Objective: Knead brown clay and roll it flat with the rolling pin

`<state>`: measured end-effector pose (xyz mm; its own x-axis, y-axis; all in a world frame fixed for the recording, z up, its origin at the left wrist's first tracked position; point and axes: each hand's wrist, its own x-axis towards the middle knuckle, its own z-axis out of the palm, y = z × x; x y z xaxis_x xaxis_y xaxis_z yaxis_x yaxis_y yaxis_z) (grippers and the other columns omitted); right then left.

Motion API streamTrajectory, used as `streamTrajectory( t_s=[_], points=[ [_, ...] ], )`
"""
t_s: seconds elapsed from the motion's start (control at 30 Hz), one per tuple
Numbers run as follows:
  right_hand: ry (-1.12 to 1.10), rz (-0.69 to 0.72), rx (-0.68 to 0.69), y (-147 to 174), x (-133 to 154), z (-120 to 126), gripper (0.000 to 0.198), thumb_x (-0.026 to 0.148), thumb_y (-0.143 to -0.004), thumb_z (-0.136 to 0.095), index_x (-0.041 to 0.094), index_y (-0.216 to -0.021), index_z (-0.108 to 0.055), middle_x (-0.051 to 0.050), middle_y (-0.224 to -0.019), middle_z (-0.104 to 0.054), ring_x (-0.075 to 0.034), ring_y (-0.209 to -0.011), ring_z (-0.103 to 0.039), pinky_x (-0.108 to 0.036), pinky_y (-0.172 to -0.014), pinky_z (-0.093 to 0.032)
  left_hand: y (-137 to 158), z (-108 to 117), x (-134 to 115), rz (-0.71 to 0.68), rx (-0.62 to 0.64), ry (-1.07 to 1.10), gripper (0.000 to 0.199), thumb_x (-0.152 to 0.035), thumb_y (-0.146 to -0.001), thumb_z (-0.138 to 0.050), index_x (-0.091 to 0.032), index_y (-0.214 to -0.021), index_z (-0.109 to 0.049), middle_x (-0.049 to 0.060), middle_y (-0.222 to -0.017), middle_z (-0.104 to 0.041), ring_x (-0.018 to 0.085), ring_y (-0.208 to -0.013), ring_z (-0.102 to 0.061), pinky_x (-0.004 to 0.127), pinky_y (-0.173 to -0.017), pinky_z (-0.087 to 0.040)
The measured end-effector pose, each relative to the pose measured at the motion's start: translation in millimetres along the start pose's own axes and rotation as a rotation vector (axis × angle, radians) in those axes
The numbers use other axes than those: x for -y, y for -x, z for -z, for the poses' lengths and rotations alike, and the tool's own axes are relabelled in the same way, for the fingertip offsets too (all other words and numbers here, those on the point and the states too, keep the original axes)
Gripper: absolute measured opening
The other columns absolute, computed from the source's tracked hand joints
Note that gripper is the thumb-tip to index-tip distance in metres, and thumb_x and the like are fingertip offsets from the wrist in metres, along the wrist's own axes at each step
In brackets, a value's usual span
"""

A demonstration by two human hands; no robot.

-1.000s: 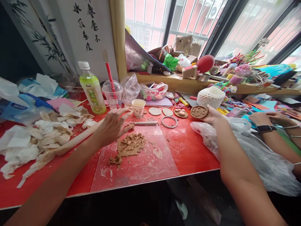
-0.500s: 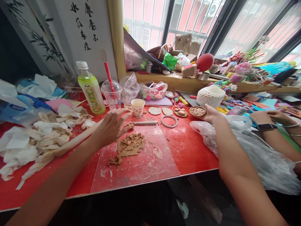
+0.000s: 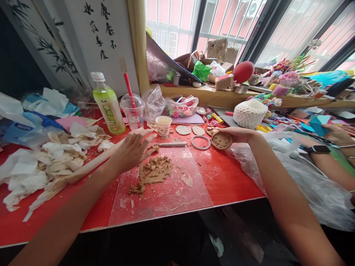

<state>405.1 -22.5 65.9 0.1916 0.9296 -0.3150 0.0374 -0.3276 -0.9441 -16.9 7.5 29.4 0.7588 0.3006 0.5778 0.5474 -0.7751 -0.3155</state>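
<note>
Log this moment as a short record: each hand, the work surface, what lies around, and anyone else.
Left hand: fingers apart, near the paper cup; contact unclear
Right hand: gripping the edge of a tilted brown disc
Work surface: clear sheet on a red table
On the sheet: crumbly clay
Beyond the clay: stick, ring
Far left: crumpled tissues
Other person: a hand at the right edge, by blue paper

The clay lies on the sheet before me, the rod beyond it and the cup behind the rod's left end. Right of the rod lies the ring, then the disc in my right hand. Left stands the bottle, tissues nearer.
</note>
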Motion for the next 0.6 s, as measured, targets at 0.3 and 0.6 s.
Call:
streamTrajectory(
  t_s=[0.3,0.6],
  points=[
    [0.357,-0.181,0.106,-20.8,-7.1,19.4,0.034,0.038,-0.079,-0.061,0.012,-0.101,-0.061,-0.013,-0.095,-0.069,-0.020,-0.076,-0.063,-0.025,-0.055,-0.050,-0.6,2.1,-2.8,-0.037,0.018,-0.068,0.055,-0.033,-0.089,-0.048,-0.010,-0.135,-0.029,0.021,-0.128,-0.043,0.032,-0.120,-0.040,0.048,-0.096,-0.038],
    [0.666,0.010,-0.007,-29.4,-8.0,21.6,0.049,0.058,-0.077,-0.055,0.019,-0.105,-0.064,-0.007,-0.117,-0.063,-0.022,-0.105,-0.057,-0.025,-0.082,-0.049,0.3,1.0,-1.9,-0.078,0.058,-0.167,0.049,-0.035,-0.090,-0.046,-0.007,-0.130,-0.037,0.021,-0.130,-0.043,0.031,-0.116,-0.043,0.047,-0.096,-0.037]
  ],
)
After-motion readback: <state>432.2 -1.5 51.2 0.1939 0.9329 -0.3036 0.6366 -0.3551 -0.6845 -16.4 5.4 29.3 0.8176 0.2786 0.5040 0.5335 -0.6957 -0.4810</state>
